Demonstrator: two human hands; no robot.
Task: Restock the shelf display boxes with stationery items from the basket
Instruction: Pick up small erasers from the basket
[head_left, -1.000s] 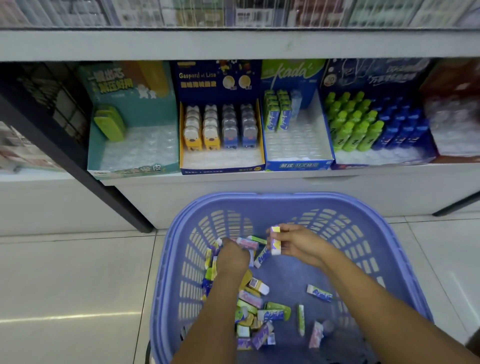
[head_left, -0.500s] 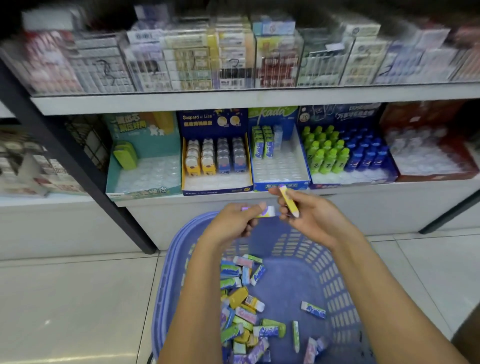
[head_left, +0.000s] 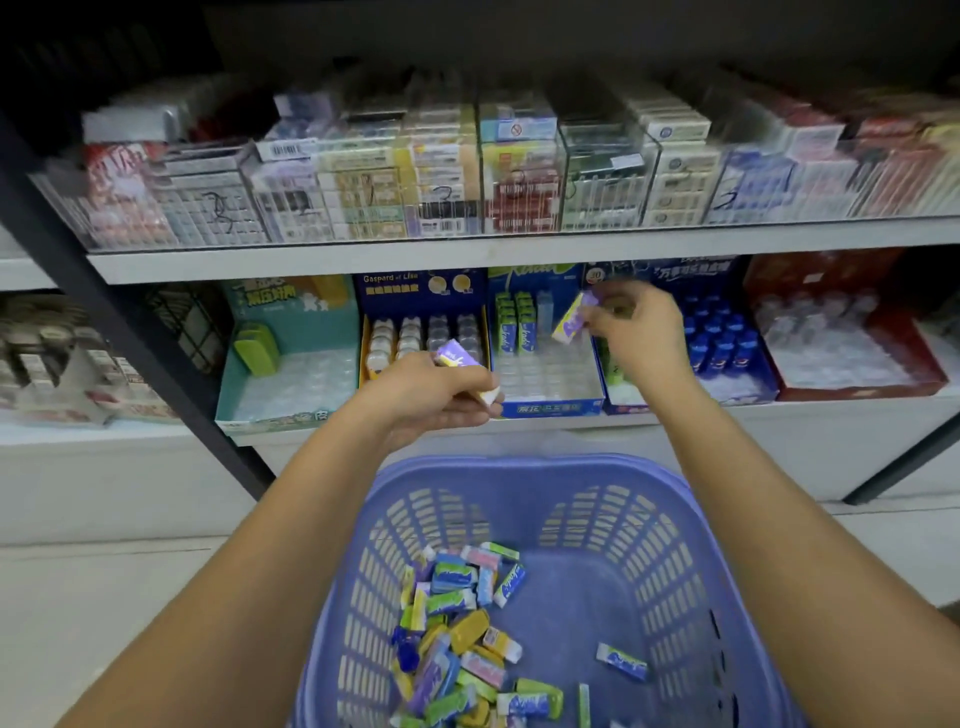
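Observation:
A purple plastic basket (head_left: 670, 499) stands on the floor below me with several small wrapped erasers (head_left: 457, 639) in its bottom. My right hand (head_left: 631, 332) pinches a purple and yellow eraser (head_left: 571, 317) over the blue display box (head_left: 550, 408), whose back rows hold green and blue erasers. My left hand (head_left: 431, 395) grips another purple eraser (head_left: 457, 358), with a white end showing under the fingers, in front of the box with yellow and grey items (head_left: 423, 338).
A teal display box (head_left: 270, 415) at left holds one green item. Boxes of green and blue bottles (head_left: 727, 343) and a red box (head_left: 914, 374) sit to the right. An upper shelf carries clear bins of packs (head_left: 441, 176). A black shelf post (head_left: 104, 312) slants at left.
Both hands lifted out of the basket and rose to the shelf, each with an eraser. The right hand has reached into the blue display box; the view tilted upward.

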